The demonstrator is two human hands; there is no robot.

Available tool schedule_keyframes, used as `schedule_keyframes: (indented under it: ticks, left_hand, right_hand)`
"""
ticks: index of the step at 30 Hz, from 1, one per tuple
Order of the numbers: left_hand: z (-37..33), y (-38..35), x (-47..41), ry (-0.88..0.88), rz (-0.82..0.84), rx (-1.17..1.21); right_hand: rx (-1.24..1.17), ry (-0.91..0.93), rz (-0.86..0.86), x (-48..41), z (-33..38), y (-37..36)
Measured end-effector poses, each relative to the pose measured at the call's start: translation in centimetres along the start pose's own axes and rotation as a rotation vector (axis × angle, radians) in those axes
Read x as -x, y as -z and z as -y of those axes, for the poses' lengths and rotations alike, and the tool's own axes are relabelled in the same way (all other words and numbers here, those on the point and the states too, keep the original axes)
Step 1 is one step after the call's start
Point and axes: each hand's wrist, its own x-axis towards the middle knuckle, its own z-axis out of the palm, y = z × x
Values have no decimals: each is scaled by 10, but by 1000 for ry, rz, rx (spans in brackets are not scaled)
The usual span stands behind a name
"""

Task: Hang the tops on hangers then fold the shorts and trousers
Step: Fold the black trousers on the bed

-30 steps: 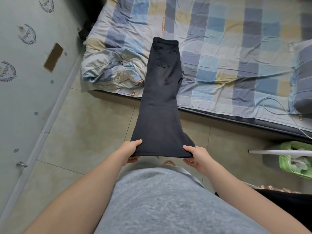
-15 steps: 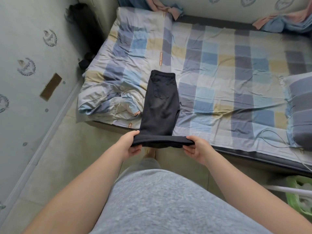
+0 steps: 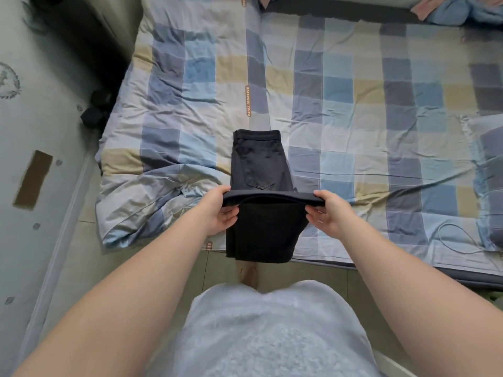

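Note:
Black trousers (image 3: 258, 164) lie lengthwise on the checked bed cover, waistband at the far end and a back pocket showing. Their leg ends are lifted and doubled over towards the waist, forming a hanging loop over the bed's near edge. My left hand (image 3: 217, 210) grips the left corner of the hems and my right hand (image 3: 325, 210) grips the right corner, both held level above the trousers' seat. No hangers or tops are clearly in view.
The bed cover (image 3: 353, 104) is bunched up at its near left corner (image 3: 141, 202). A pillow (image 3: 492, 170) lies at the right with a white cable (image 3: 457, 240) beside it. Crumpled clothes (image 3: 457, 12) sit at the far right. A wall runs along the left.
Both hands have carried the trouser hems up from near my waist and forward over the bed, folding the legs onto the upper part. The view has tilted forward.

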Motion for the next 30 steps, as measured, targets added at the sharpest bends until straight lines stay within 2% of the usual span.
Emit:
schedule_keyframes:
  ticks: [9, 15, 18, 23, 30]
  left_hand:
    - [-114, -42, -147, -25, -32, -102]
    - [-168, -72, -265, -75, -53, -193]
    - [-184, -87, -316, -125, -58, -160]
    - [-172, -94, -363, -201, 23, -140]
    - [-99, -75, -352, -183, 74, -254]
  right_hand:
    - [16, -6, 4, -142, 79, -72]
    - [6, 4, 22, -262, 114, -108]
    - [-35, 16, 59, -315, 125, -126]
    - [-64, 18, 198, -364, 117, -144]
    - [-48, -94, 233, -357, 60, -133]
